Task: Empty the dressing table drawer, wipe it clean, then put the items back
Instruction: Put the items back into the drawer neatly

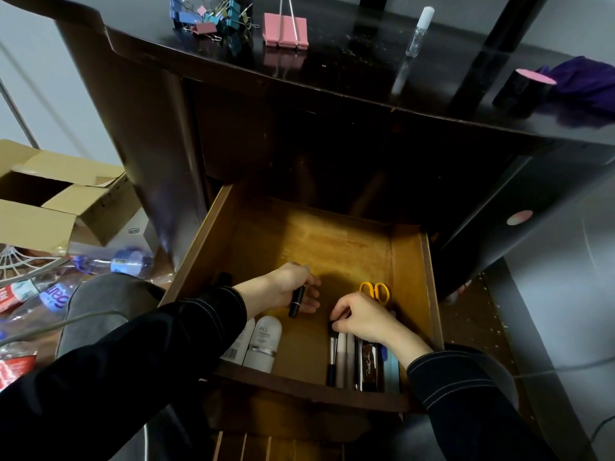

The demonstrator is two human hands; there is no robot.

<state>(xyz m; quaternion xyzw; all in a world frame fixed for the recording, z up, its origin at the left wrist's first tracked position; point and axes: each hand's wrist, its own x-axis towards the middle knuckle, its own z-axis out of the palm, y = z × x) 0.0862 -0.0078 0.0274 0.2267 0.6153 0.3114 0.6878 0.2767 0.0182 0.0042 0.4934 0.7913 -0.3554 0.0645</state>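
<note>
Drawer of the dressing table is pulled out below me, its wooden bottom bare toward the back. My left hand is inside it near the left wall, fingers curled round a small black tube that points toward the front edge. My right hand is just beside it, toward the right wall, fingertips pinching the dark head of a makeup brush. The brush lies in a row of slim items at the front right corner. Yellow-handled scissors show just behind my right hand. Two white bottles lie against the front edge, toward the left.

On the dark tabletop a heap of binder clips and a big pink clip sit toward the back left. A clear tube with a white cap is further right, and a purple cloth is at the right edge.
</note>
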